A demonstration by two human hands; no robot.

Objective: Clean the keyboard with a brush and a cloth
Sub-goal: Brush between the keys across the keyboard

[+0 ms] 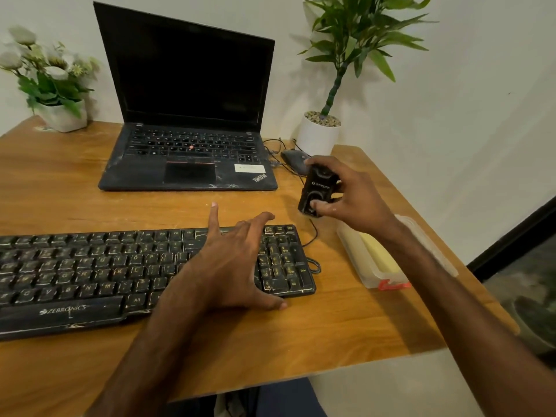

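Wooden table (270, 341).
- Near left: black keyboard (90, 272) lying flat.
- Left hand (231, 263) over its right part, fingers spread and straight, thumb past the near edge. Contact with the keys cannot be told.
- Just right of the keyboard: clear container (355, 254) holding a yellow cloth (379, 254).
- Beyond: right hand (352, 197), thumb and fingers curled round a small black case (316, 188), held above the table.
- Far: mouse (293, 159), open laptop (189, 145), potted plant (322, 130).

Keyboard (120, 275): on the desk (270, 341), nearest me.
Laptop (186, 158): behind the keyboard, I see.
Box (370, 266): right of the keyboard.
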